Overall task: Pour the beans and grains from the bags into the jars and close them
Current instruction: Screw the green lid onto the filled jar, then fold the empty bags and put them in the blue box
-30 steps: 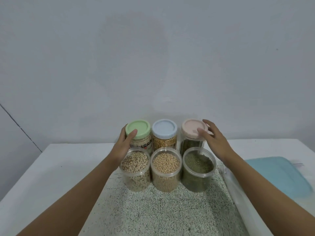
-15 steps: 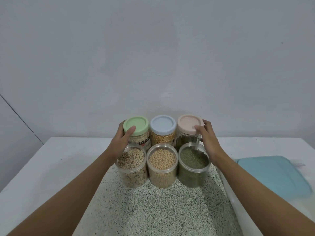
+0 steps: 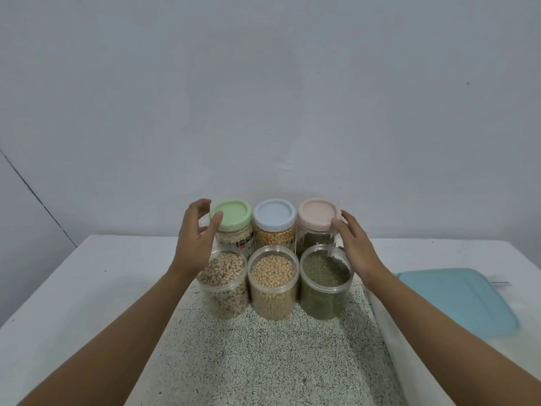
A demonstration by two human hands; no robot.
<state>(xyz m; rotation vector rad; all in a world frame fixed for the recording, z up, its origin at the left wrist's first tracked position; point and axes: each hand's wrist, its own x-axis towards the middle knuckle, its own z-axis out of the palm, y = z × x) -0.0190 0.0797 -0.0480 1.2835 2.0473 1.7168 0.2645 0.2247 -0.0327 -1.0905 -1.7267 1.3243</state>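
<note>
Six filled jars stand in two tight rows of three on a speckled mat (image 3: 263,361) at the middle of a white table (image 3: 87,273), as a person reaches for the two outer jars of the far row. The left hand (image 3: 196,241) arches about the green lid (image 3: 231,215) of the far-left jar (image 3: 237,241). Its thumb tip is on the near rim, and its fingers are spread and curved round the far-left side without plainly closing on it. The right hand (image 3: 355,247) lies nearly flat, fingertips touching the right rim of the pink lid (image 3: 319,213) on the far-right jar (image 3: 314,243). Between them stands the blue-lidded jar (image 3: 274,230) of yellow grain. In the near row are a jar of pale speckled beans (image 3: 224,284), a jar of cream beans (image 3: 273,284) and a jar of green beans (image 3: 325,284); whether clear lids cover these three cannot be told. The jars look like rigid clear plastic, unlikely to dent or shatter. Filled to the top, each is probably fairly heavy for its size, and the smooth walls may slip in a loose grasp. The broad lid rims seem the best hold for twisting shut, with the outer side of the body for bracing, since neighbouring jars touch and leave no room for fingers between them. A light-blue flat pad (image 3: 456,297) lies on the table well to the right, with a clear plastic sheet or bag (image 3: 383,323) along the mat's right edge.
</note>
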